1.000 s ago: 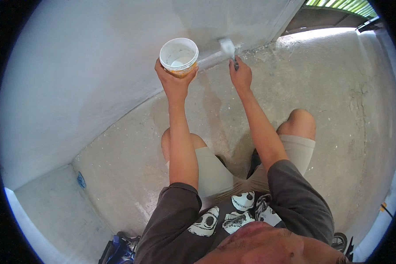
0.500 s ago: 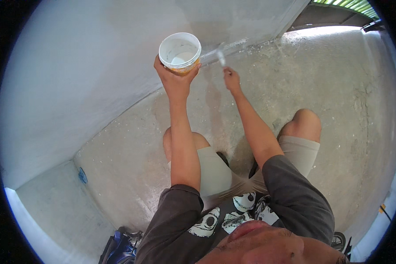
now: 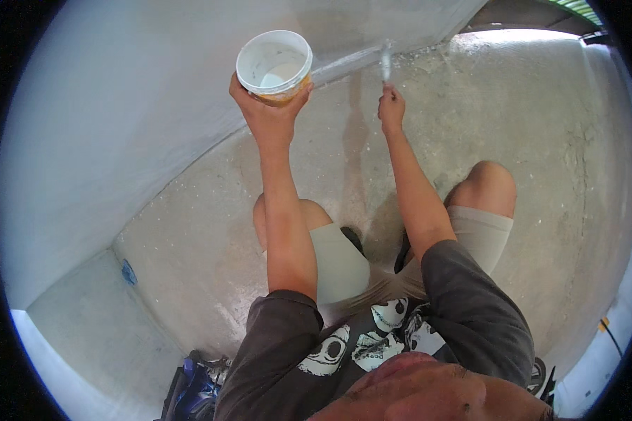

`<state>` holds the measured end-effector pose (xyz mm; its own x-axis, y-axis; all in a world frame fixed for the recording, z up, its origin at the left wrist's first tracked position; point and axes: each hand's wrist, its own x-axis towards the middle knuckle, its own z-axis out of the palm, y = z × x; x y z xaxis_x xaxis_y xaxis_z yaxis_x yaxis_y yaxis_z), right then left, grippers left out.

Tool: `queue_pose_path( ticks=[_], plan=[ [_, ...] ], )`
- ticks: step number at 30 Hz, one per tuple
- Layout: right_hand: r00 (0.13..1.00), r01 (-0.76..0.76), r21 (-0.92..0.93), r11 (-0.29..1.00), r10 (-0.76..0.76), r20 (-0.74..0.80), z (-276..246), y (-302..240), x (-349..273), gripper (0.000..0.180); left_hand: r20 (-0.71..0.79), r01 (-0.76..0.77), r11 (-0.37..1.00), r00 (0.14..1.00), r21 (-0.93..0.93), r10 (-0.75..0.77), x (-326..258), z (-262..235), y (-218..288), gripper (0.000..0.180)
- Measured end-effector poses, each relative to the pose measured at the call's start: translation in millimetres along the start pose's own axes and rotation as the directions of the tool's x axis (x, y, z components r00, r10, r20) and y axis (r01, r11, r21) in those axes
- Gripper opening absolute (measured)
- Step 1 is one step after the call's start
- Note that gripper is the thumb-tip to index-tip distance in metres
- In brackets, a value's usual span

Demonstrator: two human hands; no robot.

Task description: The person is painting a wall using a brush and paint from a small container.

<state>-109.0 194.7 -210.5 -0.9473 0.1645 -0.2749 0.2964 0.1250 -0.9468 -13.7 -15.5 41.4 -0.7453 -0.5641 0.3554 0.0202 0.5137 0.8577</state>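
My left hand [image 3: 268, 116] is wrapped round a white plastic bucket [image 3: 274, 64] with an orange-yellow band on its lower side. Some white paint [image 3: 281, 74] shows at its bottom. My right hand [image 3: 391, 107], farther right, is closed on the handle of a paintbrush [image 3: 386, 64], whose head is white and blurred by motion. The brush points away from me, near the foot of the wall. A wet-looking white strip [image 3: 347, 63] runs along the wall's base between the bucket and the brush.
A pale wall [image 3: 119, 105] rises on the left and far side. Below it spreads a grey concrete floor [image 3: 541, 140] with white specks. A small blue thing [image 3: 128, 272] lies by the left corner. Part of a blue motorbike [image 3: 193, 386] shows at the lower left.
My right hand has moved the brush to the right and farther away along the wall's base. My left hand and the bucket appear slightly farther up and left in view.
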Motion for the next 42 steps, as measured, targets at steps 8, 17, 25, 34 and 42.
queue_pose_path(
  ticks=[8,17,25,34,42],
  plan=[
    [0.948,0.275,0.003,0.961,-0.272,0.165,43,-16,-47,0.033,0.006,-0.01,0.999,1.0,-0.049,0.01,0,18,4,0.114],
    [0.984,0.175,-0.009,0.985,-0.175,0.035,26,-46,-37,0.031,-0.019,0.004,0.999,1.0,-0.046,-0.004,0,5,-5,0.115],
    [0.973,0.12,-0.017,0.993,-0.114,0.2,19,-44,-29,0.031,-0.026,-0.039,0.999,0.999,-0.022,0.038,-1,10,-3,0.115],
    [0.991,0.13,-0.117,0.985,-0.128,0.029,13,3,4,0.028,-0.021,-0.031,0.999,0.999,0.02,0.032,-2,11,7,0.116],
    [0.863,0.338,-0.049,0.94,-0.331,-0.381,-42,-131,4,0.039,-0.044,-0.017,0.999,0.999,0.051,0.019,-4,-10,-1,0.115]
  ],
)
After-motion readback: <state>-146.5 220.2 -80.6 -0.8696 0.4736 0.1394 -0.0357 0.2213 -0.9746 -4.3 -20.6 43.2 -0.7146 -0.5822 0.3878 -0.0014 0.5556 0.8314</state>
